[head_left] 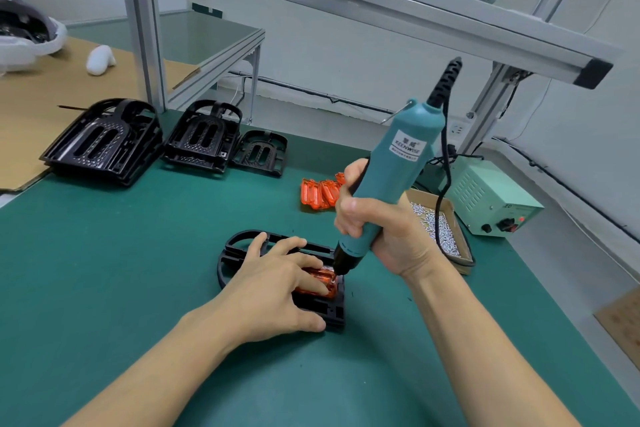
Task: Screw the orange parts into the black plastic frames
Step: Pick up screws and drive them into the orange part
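A black plastic frame (231,255) lies flat on the green mat in front of me. An orange part (328,282) sits in it near its right end. My left hand (277,284) lies flat over the frame, fingers straight, pressing the orange part down. My right hand (377,229) grips a teal electric screwdriver (398,166), tilted, with its black tip down on the orange part's right end. More orange parts (320,192) lie in a loose pile behind the screwdriver.
Stacks of black frames (104,142) (204,139) (261,152) stand at the back left. A cardboard tray of small screws (440,232) and the screwdriver's pale green power box (491,204) are at the right. An aluminium post (145,45) rises behind the stacks.
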Demonstrator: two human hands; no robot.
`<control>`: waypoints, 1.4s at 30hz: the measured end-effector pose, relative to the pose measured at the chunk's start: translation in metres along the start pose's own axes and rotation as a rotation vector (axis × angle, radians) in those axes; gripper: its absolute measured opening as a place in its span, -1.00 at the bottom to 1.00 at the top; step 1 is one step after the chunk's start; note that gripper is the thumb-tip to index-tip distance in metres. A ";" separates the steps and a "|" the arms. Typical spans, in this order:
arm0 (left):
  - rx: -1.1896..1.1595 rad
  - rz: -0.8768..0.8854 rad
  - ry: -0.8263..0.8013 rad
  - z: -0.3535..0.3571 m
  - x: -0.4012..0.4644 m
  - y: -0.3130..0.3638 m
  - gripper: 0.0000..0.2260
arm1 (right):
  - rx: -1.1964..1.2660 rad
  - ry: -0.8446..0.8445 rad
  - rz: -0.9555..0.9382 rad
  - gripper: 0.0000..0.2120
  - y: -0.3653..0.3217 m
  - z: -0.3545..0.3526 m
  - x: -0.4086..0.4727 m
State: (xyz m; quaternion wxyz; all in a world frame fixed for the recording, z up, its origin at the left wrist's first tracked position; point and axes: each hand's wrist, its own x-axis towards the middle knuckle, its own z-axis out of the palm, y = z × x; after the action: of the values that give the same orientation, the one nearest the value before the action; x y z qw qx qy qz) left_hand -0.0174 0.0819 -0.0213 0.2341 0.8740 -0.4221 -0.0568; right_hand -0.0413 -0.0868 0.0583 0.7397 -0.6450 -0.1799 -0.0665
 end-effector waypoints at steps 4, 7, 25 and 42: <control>0.001 -0.002 0.005 0.000 -0.001 0.001 -0.59 | 0.032 0.199 -0.031 -0.81 0.000 -0.005 -0.003; 0.009 -0.008 0.005 0.000 0.000 0.001 -0.59 | 0.045 0.364 -0.070 -0.83 0.003 -0.005 -0.005; 0.071 -0.128 0.025 0.004 0.001 0.019 -0.54 | 0.075 0.730 -0.289 -0.84 -0.039 -0.021 -0.010; -0.007 -0.019 0.184 0.010 0.173 0.079 -0.86 | 0.063 1.215 -0.445 -0.79 -0.036 -0.072 -0.044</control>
State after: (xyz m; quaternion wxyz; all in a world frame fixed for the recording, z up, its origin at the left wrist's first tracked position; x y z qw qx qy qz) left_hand 0.0331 -0.0961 0.0233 0.2745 0.8786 -0.3903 0.0202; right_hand -0.0813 -0.1689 0.0688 0.6970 -0.4177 0.1395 -0.5659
